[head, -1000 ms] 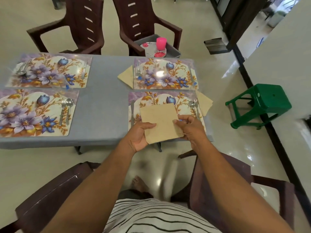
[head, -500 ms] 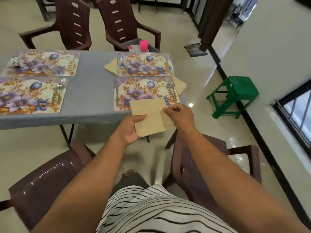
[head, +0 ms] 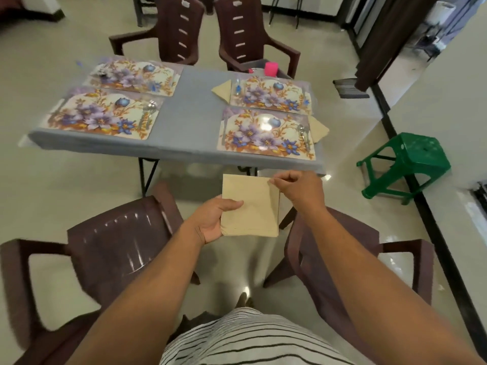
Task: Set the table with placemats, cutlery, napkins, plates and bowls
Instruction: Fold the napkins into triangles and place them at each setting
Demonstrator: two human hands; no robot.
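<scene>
Head view, landmark: the grey table point(head: 189, 122), every place below is given relative to it.
Napkin stack: a folded tan napkin stack point(head: 250, 206) is held in the air just off the table's near edge, towards its right end, above the gap between two brown chairs.
Left hand: the left hand point(head: 210, 219) grips the stack's lower left side, thumb on top and fingers curled beneath.
Right hand: the right hand point(head: 297, 191) pinches the stack's upper right corner between thumb and forefinger; the other fingers are curled in.
Placemats: four floral mats lie on the table, two at its left end and two at its right end; the near right placemat point(head: 266, 135) lies closest to the hands.
Cutlery: spoons point(head: 303, 133) lie on the right side of that near right mat; cutlery also shows on the near left mat, blurred on the far ones.
Napkins placed: one placed napkin point(head: 319, 129) peeps from under the near right mat's right edge, another from under the far right mat's left edge; none shows at the two left mats.
Plates and bowls: none on the table.
Step in hand: likely peeling one napkin off the stack.
Next move: probably calls for separating a single sheet cleanly, then carrying it to the left end and tucking it under a mat's edge.
</scene>
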